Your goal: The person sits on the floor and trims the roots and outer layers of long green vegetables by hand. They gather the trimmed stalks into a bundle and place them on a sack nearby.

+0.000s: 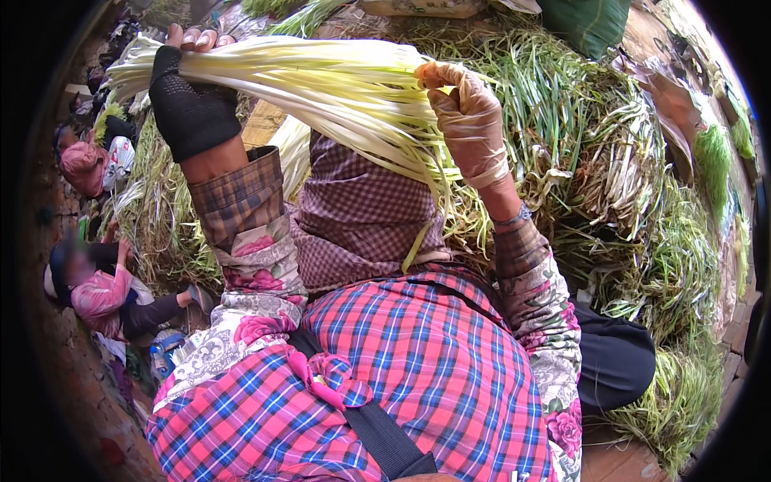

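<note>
A bunch of pale yellow-and-white Chinese chives point(313, 72) stretches level between my hands, above my lap. My left hand point(196, 90), in a black fingerless glove, is closed around the bunch near its white end. At the yellow leaf ends is my right hand point(470, 120) in a thin, stained glove, its thumb and forefinger pinched on leaves at the bunch's edge. A few leaves droop below onto the brown checked cloth point(367, 205) over my lap. More white stalks point(292, 144) lie beneath the bunch, partly hidden by it and my left forearm.
Heaps of green chives with roots point(542, 114) lie ahead and to my right, with more greens point(162, 223) to my left. A green sack point(587, 24) stands at the back. People point(102, 295) sit on the left. A brown sheet point(668, 114) lies at the right.
</note>
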Motion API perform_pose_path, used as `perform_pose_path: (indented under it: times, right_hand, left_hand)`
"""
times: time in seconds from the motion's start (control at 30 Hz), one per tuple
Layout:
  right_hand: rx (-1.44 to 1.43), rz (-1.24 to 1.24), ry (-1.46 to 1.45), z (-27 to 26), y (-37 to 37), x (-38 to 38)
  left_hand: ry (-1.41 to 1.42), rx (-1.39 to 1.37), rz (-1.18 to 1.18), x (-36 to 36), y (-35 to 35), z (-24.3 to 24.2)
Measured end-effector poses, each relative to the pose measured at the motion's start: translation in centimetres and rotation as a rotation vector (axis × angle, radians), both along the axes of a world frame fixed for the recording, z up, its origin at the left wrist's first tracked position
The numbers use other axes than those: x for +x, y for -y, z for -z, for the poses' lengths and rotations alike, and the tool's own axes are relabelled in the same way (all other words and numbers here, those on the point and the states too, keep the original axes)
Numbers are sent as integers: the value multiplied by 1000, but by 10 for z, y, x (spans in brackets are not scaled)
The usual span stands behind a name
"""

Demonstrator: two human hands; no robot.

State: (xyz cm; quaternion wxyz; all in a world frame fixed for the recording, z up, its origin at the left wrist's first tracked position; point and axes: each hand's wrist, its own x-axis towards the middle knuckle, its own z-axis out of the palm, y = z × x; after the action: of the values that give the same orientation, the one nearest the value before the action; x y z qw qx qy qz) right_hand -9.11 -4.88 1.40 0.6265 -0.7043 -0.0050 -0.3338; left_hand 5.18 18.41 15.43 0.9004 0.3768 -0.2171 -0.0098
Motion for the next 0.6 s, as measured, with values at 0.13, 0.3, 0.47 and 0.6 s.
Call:
perform_pose_path:
  times: [0.13,0.3,0.47,0.6]
  right_hand:
    - [-292,90,46,-16,-1,4]
    - [-426,85,-7,-29,-4,6]
    - [-450,79,30,-23,-2,7]
    - [-431,77,10,-25,0,-3]
  left_hand:
    - [-34,-20,-36,-2,-3,3]
    - [-1,-2,24,4,-13,5]
    - [-7,-8,24,7,-12,12]
    - [9,-6,77,7,-12,14]
